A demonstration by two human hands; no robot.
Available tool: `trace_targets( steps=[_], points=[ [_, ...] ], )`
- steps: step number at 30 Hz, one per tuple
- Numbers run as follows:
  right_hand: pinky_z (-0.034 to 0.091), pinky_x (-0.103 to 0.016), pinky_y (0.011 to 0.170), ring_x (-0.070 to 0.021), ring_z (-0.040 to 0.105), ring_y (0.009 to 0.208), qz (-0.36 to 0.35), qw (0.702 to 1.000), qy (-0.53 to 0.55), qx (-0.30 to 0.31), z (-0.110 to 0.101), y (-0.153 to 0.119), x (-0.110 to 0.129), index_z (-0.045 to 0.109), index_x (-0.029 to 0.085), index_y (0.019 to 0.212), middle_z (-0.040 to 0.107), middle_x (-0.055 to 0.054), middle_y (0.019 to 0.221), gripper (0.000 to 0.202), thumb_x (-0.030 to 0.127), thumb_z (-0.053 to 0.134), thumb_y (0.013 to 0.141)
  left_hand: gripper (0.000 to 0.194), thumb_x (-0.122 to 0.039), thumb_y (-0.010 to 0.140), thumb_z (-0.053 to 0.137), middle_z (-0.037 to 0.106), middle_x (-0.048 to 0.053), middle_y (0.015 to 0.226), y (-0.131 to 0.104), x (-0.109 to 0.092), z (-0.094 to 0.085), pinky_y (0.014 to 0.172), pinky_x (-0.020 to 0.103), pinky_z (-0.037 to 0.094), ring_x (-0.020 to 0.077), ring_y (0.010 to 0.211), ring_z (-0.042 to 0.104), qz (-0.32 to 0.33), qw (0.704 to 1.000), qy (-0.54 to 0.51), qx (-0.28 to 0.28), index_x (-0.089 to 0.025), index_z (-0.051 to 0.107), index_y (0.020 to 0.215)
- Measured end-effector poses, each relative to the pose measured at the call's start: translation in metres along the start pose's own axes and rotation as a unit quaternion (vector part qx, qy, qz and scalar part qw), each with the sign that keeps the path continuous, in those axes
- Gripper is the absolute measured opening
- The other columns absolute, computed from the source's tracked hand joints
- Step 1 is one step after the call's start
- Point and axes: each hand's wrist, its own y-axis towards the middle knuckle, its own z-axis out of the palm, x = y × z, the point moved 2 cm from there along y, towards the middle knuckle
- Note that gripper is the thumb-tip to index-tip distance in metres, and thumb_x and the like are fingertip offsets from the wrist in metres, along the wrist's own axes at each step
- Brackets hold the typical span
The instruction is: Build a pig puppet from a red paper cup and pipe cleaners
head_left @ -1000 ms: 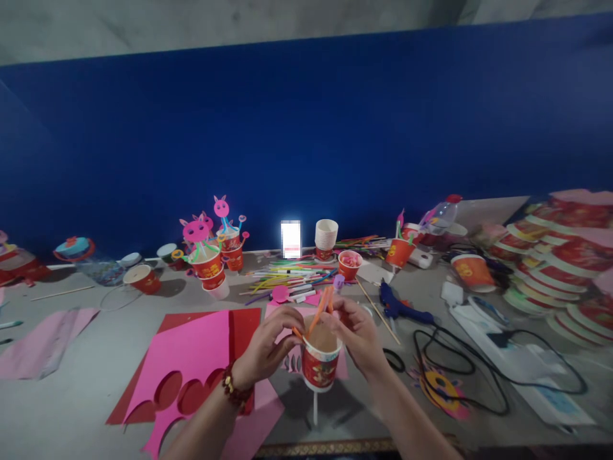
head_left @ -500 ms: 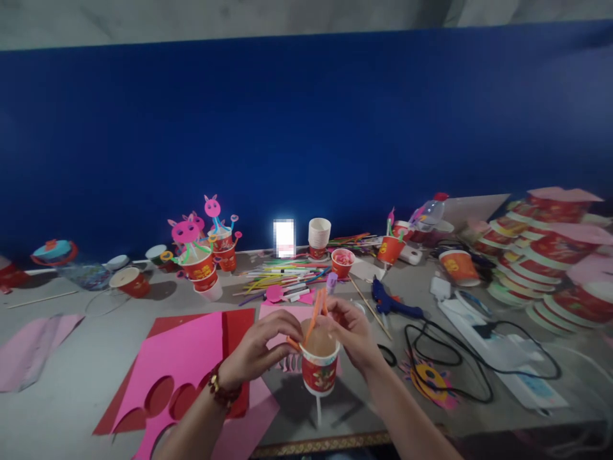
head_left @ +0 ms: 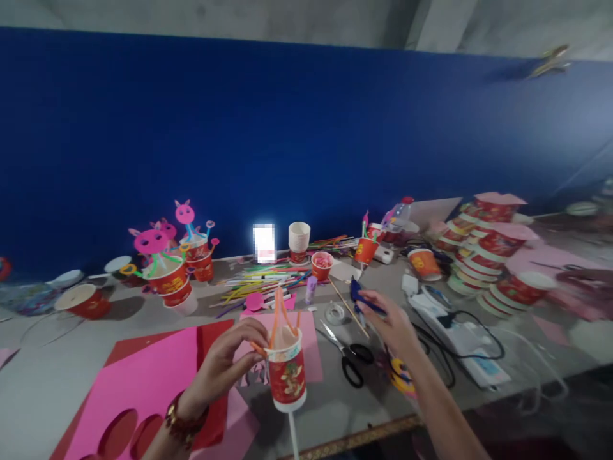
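At the front, my left hand [head_left: 234, 354] is closed at the rim of a red paper cup [head_left: 287, 378], with fingertips by an orange strip on its left side. Orange bent strips [head_left: 278, 318], like straws or pipe cleaners, stick up out of the cup. A white stick [head_left: 293, 431] extends below its base, and the cup is held upright above the table. My right hand [head_left: 390, 319] is closed around the handle of a blue hot glue gun [head_left: 355, 291]; the palm hides part of it. Black-handled scissors [head_left: 345, 351] lie between the hands, with a tape roll [head_left: 334, 312] behind them.
Pink and red paper sheets [head_left: 143, 364] lie at left. Decorated cups [head_left: 167, 281] stand behind them. Pens and straws [head_left: 268, 281] lie in the middle. A white power strip [head_left: 460, 338] with black cords and stacked cups [head_left: 493, 249] occupy the right.
My right hand has left the orange strips and moved right onto the glue gun. My left hand still holds the cup. The view has turned right, and the scissors now show.
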Motion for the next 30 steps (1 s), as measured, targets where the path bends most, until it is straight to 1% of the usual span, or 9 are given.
trace_targets(
  steps=[3, 5, 10, 17, 23, 26, 27, 28, 30],
  points=[
    [0.050, -0.050, 0.094, -0.0353, 0.066, 0.106, 0.013, 0.994, -0.106, -0.004, -0.019, -0.002, -0.051, 0.066, 0.015, 0.112, 0.072, -0.018, 0.112, 0.031, 0.031, 0.051, 0.091, 0.011, -0.028, 0.094, 0.064, 0.072, 0.011, 0.099, -0.001, 0.006, 0.000, 0.086, 0.036, 0.056, 0.0250, 0.097, 0.068, -0.007, 1.000, 0.003, -0.001, -0.020, 0.070, 0.099],
    [0.048, -0.050, 0.096, -0.0361, 0.065, 0.108, 0.006, 0.989, -0.148, 0.018, -0.021, -0.002, -0.067, 0.067, 0.014, 0.113, 0.071, -0.019, 0.116, 0.034, 0.021, 0.054, 0.083, 0.011, -0.027, 0.094, 0.064, 0.072, 0.011, 0.096, -0.001, 0.009, 0.003, 0.085, 0.035, 0.057, 0.0248, 0.095, 0.068, -0.008, 1.000, 0.001, 0.001, -0.020, 0.070, 0.099],
    [0.046, -0.043, 0.095, -0.0328, 0.064, 0.109, -0.024, 0.973, -0.216, 0.076, 0.003, 0.009, -0.068, 0.065, 0.018, 0.121, 0.068, -0.015, 0.124, 0.050, 0.008, 0.059, 0.073, 0.014, -0.023, 0.093, 0.064, 0.073, 0.009, 0.096, -0.002, 0.012, 0.010, 0.083, 0.032, 0.057, 0.0227, 0.093, 0.069, -0.022, 0.998, 0.050, -0.012, -0.022, 0.070, 0.106],
    [0.051, -0.034, 0.076, -0.0276, 0.068, 0.089, -0.040, 0.970, -0.225, 0.088, 0.017, 0.023, -0.071, 0.067, 0.015, 0.106, 0.064, -0.015, 0.113, 0.032, 0.011, 0.060, 0.075, 0.011, -0.020, 0.094, 0.063, 0.072, 0.007, 0.097, -0.002, 0.002, 0.012, 0.083, 0.030, 0.055, 0.0208, 0.093, 0.069, -0.023, 0.998, 0.062, -0.008, -0.023, 0.067, 0.104],
    [0.054, -0.043, 0.088, -0.0325, 0.067, 0.105, -0.069, 0.983, -0.166, 0.028, -0.010, 0.015, -0.076, 0.059, 0.019, 0.114, 0.066, -0.018, 0.117, 0.031, 0.022, 0.048, 0.085, 0.009, -0.019, 0.093, 0.065, 0.072, 0.007, 0.096, -0.001, 0.001, 0.011, 0.081, 0.029, 0.055, 0.0193, 0.091, 0.069, -0.021, 0.996, 0.080, -0.040, -0.021, 0.067, 0.102],
    [0.057, -0.042, 0.080, -0.0321, 0.071, 0.091, -0.081, 0.995, -0.039, -0.051, -0.024, -0.002, -0.061, 0.060, 0.024, 0.114, 0.072, -0.014, 0.102, 0.031, 0.034, 0.055, 0.085, 0.007, -0.020, 0.094, 0.065, 0.072, 0.008, 0.094, 0.002, 0.002, 0.014, 0.080, 0.029, 0.054, 0.0187, 0.089, 0.068, -0.014, 0.995, 0.093, -0.040, -0.020, 0.067, 0.100],
    [0.058, -0.040, 0.071, -0.0296, 0.071, 0.077, -0.067, 0.996, 0.013, -0.052, -0.027, -0.011, -0.052, 0.060, 0.025, 0.114, 0.073, -0.011, 0.091, 0.032, 0.037, 0.056, 0.086, 0.007, -0.020, 0.094, 0.065, 0.072, 0.008, 0.093, 0.003, 0.002, 0.015, 0.080, 0.029, 0.054, 0.0185, 0.088, 0.068, -0.011, 0.994, 0.098, -0.039, -0.019, 0.067, 0.100],
    [0.058, -0.037, 0.064, -0.0265, 0.069, 0.065, -0.054, 0.996, 0.073, -0.013, -0.028, -0.022, -0.040, 0.060, 0.024, 0.117, 0.072, -0.008, 0.080, 0.032, 0.039, 0.052, 0.089, 0.007, -0.021, 0.093, 0.066, 0.072, 0.007, 0.092, 0.004, 0.002, 0.016, 0.079, 0.028, 0.054, 0.0182, 0.088, 0.068, -0.008, 0.994, 0.105, -0.040, -0.019, 0.067, 0.100],
    [0.058, -0.034, 0.060, -0.0237, 0.066, 0.055, -0.038, 0.985, 0.165, 0.045, -0.028, -0.044, -0.009, 0.062, 0.023, 0.117, 0.071, -0.005, 0.070, 0.033, 0.042, 0.046, 0.093, 0.009, -0.020, 0.093, 0.067, 0.073, 0.007, 0.093, 0.006, 0.001, 0.018, 0.079, 0.028, 0.054, 0.0179, 0.088, 0.068, -0.002, 0.992, 0.120, -0.044, -0.020, 0.067, 0.101]
  ],
)
